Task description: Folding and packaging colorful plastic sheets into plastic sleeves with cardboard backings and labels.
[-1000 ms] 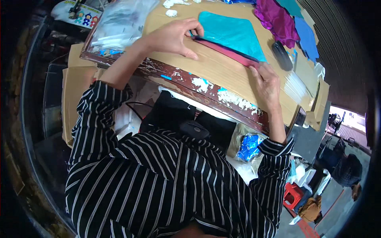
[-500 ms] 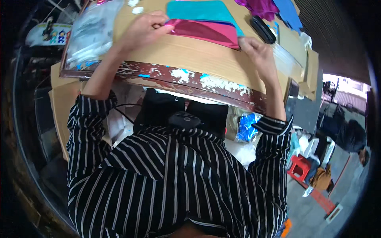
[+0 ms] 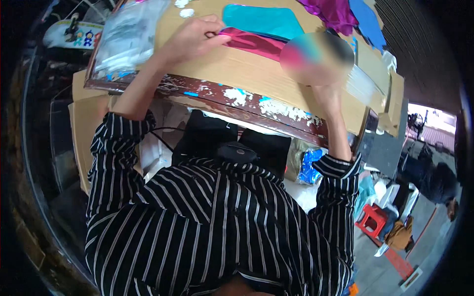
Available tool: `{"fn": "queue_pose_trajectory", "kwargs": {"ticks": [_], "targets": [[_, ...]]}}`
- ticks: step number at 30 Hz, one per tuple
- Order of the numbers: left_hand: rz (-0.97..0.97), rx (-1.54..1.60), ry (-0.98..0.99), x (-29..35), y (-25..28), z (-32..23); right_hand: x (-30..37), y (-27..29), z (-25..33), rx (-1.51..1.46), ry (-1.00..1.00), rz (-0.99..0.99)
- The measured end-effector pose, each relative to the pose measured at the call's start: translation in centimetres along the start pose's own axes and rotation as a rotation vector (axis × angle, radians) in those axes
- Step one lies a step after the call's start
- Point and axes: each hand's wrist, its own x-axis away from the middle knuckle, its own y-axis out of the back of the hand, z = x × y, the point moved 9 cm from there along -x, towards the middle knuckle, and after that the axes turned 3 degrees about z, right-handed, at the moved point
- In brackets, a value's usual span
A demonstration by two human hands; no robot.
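Note:
A shiny pink sheet (image 3: 254,45), perhaps fabric or foil, lies lengthwise across the cardboard-covered table. Against its far side is a smooth teal sheet (image 3: 264,20), which the pink one partly overlaps. My left hand (image 3: 197,38) pinches the pink sheet's left end between thumb and fingers. At the pink sheet's right end is my right hand (image 3: 323,75); a round smeared patch covers its fingers and that end of the sheet, so its grip is hidden.
Clear plastic bags (image 3: 126,42) lie at the table's left. Purple shiny material (image 3: 333,16) and a blue piece (image 3: 366,22) sit at the far right. The worn table edge (image 3: 237,101) runs before me. A red stool (image 3: 371,221) stands on the floor at right.
The table and sheets appear slightly lower and farther right in view. My left hand keeps its pinch on the pink sheet. My right hand's fingers, visible before, are now smeared over.

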Motion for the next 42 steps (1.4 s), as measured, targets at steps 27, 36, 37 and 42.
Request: {"fn": "queue_pose_trajectory", "kwargs": {"ticks": [27,36,37,42], "targets": [[-0.117,-0.028,0.059,2.9,0.6,-0.8,0.4,0.0,-0.6,-0.064,0.138,0.014],[-0.115,-0.109,0.077,1.7,0.6,-1.0,0.4,0.2,-1.0,-0.064,0.098,-0.042],[-0.109,-0.101,0.105,1.6,0.5,-0.8,0.4,0.3,-1.1,-0.042,0.088,-0.067],[-0.137,-0.069,0.113,1.6,1.1,-0.4,-0.2,0.0,-1.4,0.032,0.032,-0.079]]}}
